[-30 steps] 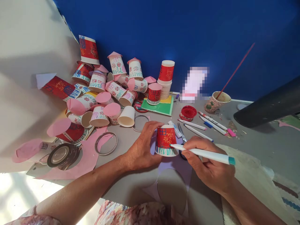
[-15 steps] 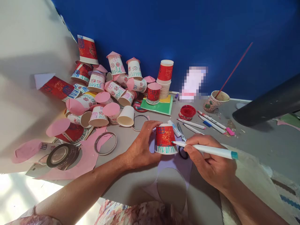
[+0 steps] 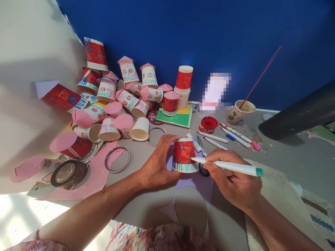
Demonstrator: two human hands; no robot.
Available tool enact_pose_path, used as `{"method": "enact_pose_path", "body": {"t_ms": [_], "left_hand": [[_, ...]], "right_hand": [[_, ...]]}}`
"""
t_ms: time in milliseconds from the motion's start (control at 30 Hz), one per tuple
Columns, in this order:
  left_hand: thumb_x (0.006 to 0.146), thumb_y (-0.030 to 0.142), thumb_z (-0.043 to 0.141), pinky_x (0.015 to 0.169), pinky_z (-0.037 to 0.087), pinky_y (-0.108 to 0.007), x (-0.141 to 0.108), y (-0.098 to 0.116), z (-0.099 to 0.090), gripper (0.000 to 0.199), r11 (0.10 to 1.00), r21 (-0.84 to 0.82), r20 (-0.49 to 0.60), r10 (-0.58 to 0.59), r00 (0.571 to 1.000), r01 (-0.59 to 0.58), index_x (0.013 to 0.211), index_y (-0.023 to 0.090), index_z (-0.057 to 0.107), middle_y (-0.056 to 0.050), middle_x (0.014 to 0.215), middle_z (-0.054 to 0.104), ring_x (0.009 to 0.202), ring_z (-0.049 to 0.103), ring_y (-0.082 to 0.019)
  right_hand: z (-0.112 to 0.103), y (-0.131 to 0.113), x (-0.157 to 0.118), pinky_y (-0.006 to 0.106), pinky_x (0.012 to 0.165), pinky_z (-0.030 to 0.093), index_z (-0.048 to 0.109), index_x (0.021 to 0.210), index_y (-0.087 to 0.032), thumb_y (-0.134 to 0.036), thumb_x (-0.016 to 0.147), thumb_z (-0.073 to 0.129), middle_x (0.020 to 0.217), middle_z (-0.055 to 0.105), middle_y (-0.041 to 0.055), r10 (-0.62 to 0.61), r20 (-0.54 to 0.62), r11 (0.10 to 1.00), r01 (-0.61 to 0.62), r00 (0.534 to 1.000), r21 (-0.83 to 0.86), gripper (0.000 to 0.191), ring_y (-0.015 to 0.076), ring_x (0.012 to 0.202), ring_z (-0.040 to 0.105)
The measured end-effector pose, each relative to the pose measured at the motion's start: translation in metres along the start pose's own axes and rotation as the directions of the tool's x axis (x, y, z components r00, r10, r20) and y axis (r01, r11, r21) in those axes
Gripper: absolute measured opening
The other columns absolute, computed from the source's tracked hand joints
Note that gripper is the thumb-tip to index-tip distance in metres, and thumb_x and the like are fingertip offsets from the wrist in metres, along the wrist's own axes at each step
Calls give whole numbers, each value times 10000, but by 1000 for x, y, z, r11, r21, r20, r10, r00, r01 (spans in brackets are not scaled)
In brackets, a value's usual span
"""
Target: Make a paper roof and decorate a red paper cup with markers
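My left hand (image 3: 159,162) grips a red paper cup (image 3: 184,152) from its left side, thumb low and fingers over the top. The cup is upside down, with a blue window drawn near its top and green grass strokes around the white band at its rim. Between the thumb and fingers of my right hand (image 3: 232,177) is a white marker (image 3: 230,166) with a teal end. Its green tip meets the cup's right side, just above the grass. Behind the cup, scissors (image 3: 202,145) and a glue stick (image 3: 194,142) are partly hidden. Purple paper (image 3: 192,182) lies underneath.
Decorated paper cups (image 3: 128,100) with pink cone roofs are heaped at the left. Tape rolls (image 3: 117,159) rest on cut pink paper (image 3: 98,177). Several markers (image 3: 235,137), a red tub (image 3: 208,124) and a cup with a stick (image 3: 240,111) stand behind my right hand.
The marker tip has moved slightly left along the red cup, and my right hand with it. My left hand still holds the cup in nearly the same place.
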State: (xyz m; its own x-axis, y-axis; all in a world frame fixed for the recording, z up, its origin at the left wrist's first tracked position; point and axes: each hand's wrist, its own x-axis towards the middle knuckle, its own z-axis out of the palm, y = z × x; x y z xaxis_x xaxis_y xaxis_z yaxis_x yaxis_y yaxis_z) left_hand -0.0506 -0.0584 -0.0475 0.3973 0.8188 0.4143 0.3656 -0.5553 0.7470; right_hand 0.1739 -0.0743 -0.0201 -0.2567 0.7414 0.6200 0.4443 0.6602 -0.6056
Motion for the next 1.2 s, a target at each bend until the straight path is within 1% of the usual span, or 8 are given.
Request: {"method": "enact_pose_path", "body": {"t_ms": [133,267,367,500,600,767,933,1200], "left_hand": [[713,147,783,1093,526,-492,1,2,-1,798,999,-32,5,-33,999,34,1406,252,401,-121,1381,503,1292,544,-298],[704,165,802,1091,530,-495,2,3,-1,789,997,-37,9,-71,997,71,1390,251,423,-118,1373,514,1288,555,-301],[705,160,793,1097,525,-494,1,2,0,787,998,-21,1,-51,999,51,1392,245,419,-118,1373,513,1283,555,-296],[706,133,764,1098,524,-494,0,1,1,801,1000,-27,3,-6,1000,6,1410,249,399,-120,1381,508,1294,543,-297],[720,129,754,1100,523,-494,0,1,2,785,1000,-14,2,5,1000,-5,1410,249,399,-118,1377,513,1297,539,-292],[718,138,762,1097,531,-496,0,0,2,804,999,-39,-5,-10,1000,10,1421,256,389,-121,1397,500,1312,535,-297],[714,155,774,1099,532,-503,0,0,1,783,998,-60,11,-35,999,36,1405,246,417,-124,1394,499,1307,543,-300],[684,110,764,1110,519,-490,0,0,2,837,999,-43,34,-17,999,18,1418,261,391,-112,1369,492,1294,533,-292]], "right_hand": [[-3,-1,3,240,540,496,657,871,-216,-200,940,628,719,688,-12,3,21,1000,-2,1000,-12,77,124,576,629],[-5,0,3,261,527,490,659,859,-220,-193,935,623,724,689,-10,40,-42,999,-41,998,-26,88,123,547,597],[-5,0,2,259,502,471,658,864,-221,-193,937,627,713,669,-22,64,-62,998,-65,996,-18,84,106,502,549],[-2,-2,2,237,484,457,649,853,-215,-189,940,620,678,652,-30,48,3,999,-48,999,8,96,108,515,568],[-2,-1,2,230,499,466,651,859,-216,-187,941,622,701,668,-29,49,-11,999,-49,999,6,91,108,537,585],[-3,1,2,245,515,496,666,837,-211,-198,931,622,692,677,-24,55,-5,998,-55,998,-1,104,121,543,605],[-3,0,2,247,449,452,662,830,-210,-217,937,620,683,660,-30,104,-31,995,-104,994,8,115,93,459,520],[-2,0,0,271,528,511,660,853,-217,-208,943,619,703,664,-20,87,-35,996,-87,996,19,100,117,517,577]]}}
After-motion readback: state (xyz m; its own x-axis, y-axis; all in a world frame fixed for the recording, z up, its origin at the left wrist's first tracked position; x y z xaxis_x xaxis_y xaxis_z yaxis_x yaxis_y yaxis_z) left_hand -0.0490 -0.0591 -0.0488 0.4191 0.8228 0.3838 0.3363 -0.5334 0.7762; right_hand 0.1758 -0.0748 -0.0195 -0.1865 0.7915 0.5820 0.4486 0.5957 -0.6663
